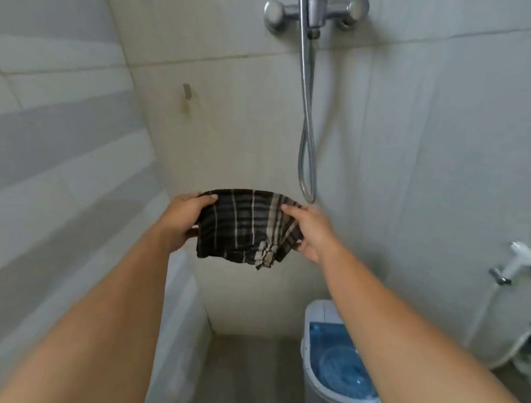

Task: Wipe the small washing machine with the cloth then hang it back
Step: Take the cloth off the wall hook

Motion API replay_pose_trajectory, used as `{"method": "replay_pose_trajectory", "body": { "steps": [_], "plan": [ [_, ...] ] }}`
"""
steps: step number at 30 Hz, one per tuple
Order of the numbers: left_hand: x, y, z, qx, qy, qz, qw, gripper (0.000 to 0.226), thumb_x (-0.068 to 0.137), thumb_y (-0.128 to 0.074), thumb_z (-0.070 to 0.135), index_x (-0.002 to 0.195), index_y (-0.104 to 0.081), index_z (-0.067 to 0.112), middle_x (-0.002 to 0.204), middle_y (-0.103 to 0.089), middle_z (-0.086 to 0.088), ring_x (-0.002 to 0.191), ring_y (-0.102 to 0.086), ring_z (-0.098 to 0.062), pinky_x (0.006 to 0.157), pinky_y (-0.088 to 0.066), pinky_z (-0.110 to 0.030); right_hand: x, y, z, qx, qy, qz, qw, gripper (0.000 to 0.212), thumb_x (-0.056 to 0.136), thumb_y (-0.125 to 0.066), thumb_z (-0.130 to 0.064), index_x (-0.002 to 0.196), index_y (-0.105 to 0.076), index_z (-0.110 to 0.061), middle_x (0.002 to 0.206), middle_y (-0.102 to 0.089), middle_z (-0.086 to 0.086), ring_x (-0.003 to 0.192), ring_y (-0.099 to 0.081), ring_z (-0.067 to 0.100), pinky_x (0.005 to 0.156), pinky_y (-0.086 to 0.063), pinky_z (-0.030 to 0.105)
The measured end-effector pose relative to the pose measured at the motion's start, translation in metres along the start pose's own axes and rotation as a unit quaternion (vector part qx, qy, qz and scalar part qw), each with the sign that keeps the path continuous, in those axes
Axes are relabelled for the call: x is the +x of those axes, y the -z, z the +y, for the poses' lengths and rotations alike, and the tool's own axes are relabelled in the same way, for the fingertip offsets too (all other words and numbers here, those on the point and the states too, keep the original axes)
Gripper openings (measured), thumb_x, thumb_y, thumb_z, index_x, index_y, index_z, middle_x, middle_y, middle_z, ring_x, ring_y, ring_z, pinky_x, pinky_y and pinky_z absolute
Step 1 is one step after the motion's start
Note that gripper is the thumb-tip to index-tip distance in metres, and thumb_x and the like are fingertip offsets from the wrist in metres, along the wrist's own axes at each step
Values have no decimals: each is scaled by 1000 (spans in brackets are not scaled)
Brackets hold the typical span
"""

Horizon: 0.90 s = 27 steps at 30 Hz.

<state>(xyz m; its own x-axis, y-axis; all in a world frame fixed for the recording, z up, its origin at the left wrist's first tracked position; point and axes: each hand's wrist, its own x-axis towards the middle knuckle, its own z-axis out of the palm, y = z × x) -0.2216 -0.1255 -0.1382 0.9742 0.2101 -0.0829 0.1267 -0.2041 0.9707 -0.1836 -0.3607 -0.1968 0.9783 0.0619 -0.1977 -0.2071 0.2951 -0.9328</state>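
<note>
Fingers of the left hand (pixel 182 218) curl over the left edge of the cloth (pixel 245 226), and the right hand (pixel 311 233) pinches its bunched right edge, thumb on the near face. Held up in the air between both hands, the cloth is dark, almost black, crossed by pale stripes in a plaid pattern, folded and sagging at its lower right corner. Far below on the right stands the small washing machine (pixel 337 366), white with a blue translucent lid. A metal hook (pixel 187 91) sits on the tiled wall, above and left of the cloth.
</note>
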Motion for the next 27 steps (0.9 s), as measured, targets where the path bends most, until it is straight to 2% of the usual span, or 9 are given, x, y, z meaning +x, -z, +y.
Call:
{"method": "replay_pose_trajectory", "body": {
  "steps": [2,4,7,10,15,20,22,24,27],
  "plan": [
    [-38,-28,-18,-16,27,-26,999,24,93,-64,26,110,-69,10,98,-71,-9,93,-67,-26,77,-55,-38,-40,36,19,-17,-35,9,999,22,90,-73,-16,110,-69,-9,103,-78,16,88,-75,27,86,-60,48],
    [-70,-54,-34,-22,51,-60,997,25,93,-63,27,110,-68,9,103,-72,-10,97,-68,-26,76,-56,-40,-80,69,33,-43,-50,6,998,21,89,-69,-12,109,-67,-10,103,-78,15,94,-74,30,92,-57,53],
    [-106,-87,-55,-12,79,-100,992,31,93,-62,29,116,-66,9,108,-73,-13,99,-68,-28,80,-58,-42,-124,109,48,-48,-40,33,997,31,78,-69,-3,108,-68,-7,101,-74,20,89,-72,32,88,-57,52],
    [-137,-114,-71,-22,97,-119,988,24,95,-61,27,112,-65,11,96,-71,-9,89,-67,-22,77,-58,-38,-160,136,57,-35,4,99,994,27,78,-78,2,104,-73,-2,100,-78,21,92,-76,36,87,-60,56],
    [-173,-149,-79,-63,119,-145,980,17,90,-69,28,101,-66,16,90,-72,-6,82,-67,-18,82,-60,-37,-195,153,68,-52,38,116,991,25,85,-81,-19,106,-75,-8,97,-80,13,93,-77,31,89,-61,52],
    [-190,-177,-71,-90,110,-172,975,17,89,-72,30,94,-67,15,83,-73,-3,75,-68,-15,62,-57,-27,-207,138,72,-115,62,83,988,28,91,-75,-36,103,-76,-11,94,-81,9,92,-77,25,86,-61,41],
    [-190,-182,-70,-119,111,-174,971,20,88,-73,29,98,-68,12,80,-75,-3,75,-71,-16,60,-57,-25,-204,135,74,-115,70,83,987,29,93,-72,-39,101,-77,-12,93,-81,8,93,-77,26,83,-61,37],
    [-187,-186,-69,-166,116,-183,962,34,88,-73,33,105,-69,4,91,-75,-9,87,-74,-21,69,-61,-32,-199,133,76,-81,55,74,992,34,92,-71,-43,104,-77,-12,97,-80,12,95,-77,29,82,-61,38],
    [-181,-189,-66,-231,130,-213,941,59,87,-65,55,117,-66,5,114,-70,-15,108,-69,-29,90,-59,-42,-192,132,81,19,-7,14,1000,49,87,-75,-50,118,-73,-12,112,-77,18,105,-74,32,98,-56,49]
  ]
}}
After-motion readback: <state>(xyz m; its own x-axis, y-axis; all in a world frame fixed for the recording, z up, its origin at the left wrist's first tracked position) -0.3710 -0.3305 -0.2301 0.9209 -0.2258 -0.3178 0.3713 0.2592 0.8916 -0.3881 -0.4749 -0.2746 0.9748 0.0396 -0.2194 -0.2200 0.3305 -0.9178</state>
